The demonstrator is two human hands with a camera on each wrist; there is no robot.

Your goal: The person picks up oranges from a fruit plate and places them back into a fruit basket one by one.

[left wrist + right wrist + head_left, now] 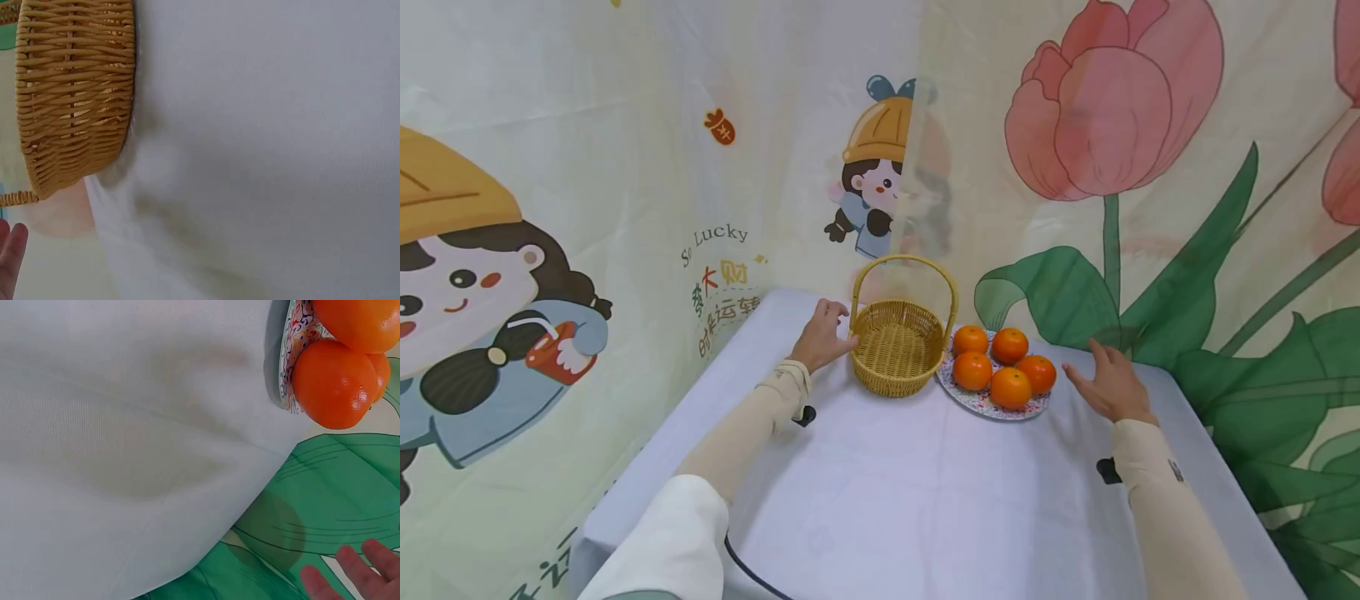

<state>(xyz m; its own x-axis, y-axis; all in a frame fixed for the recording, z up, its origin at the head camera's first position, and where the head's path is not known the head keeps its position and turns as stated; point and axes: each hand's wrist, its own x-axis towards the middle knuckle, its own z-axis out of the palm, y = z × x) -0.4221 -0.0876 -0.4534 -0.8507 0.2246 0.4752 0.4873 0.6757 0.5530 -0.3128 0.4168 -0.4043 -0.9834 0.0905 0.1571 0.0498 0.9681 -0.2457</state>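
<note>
A wicker basket [895, 385] with a tall hoop handle stands toward the back of the table; its woven side [75, 94] fills the upper left of the left wrist view. My left hand [824, 337] is at the basket's left side, thumb and fingers spread apart, gripping nothing. Right of the basket, a speckled plate [973, 403] bears several oranges [1011, 388]. My right hand [1112, 385] hovers to the right of the plate, fingers apart, holding nothing. In the right wrist view, its fingertips [356, 565] show low at the right, apart from the oranges [334, 384].
A white cloth covers the table [880, 500]. Printed curtains [790, 167] with cartoon figures and tulips hang close behind and at both sides. A black cable [748, 568] runs by the left forearm near the front.
</note>
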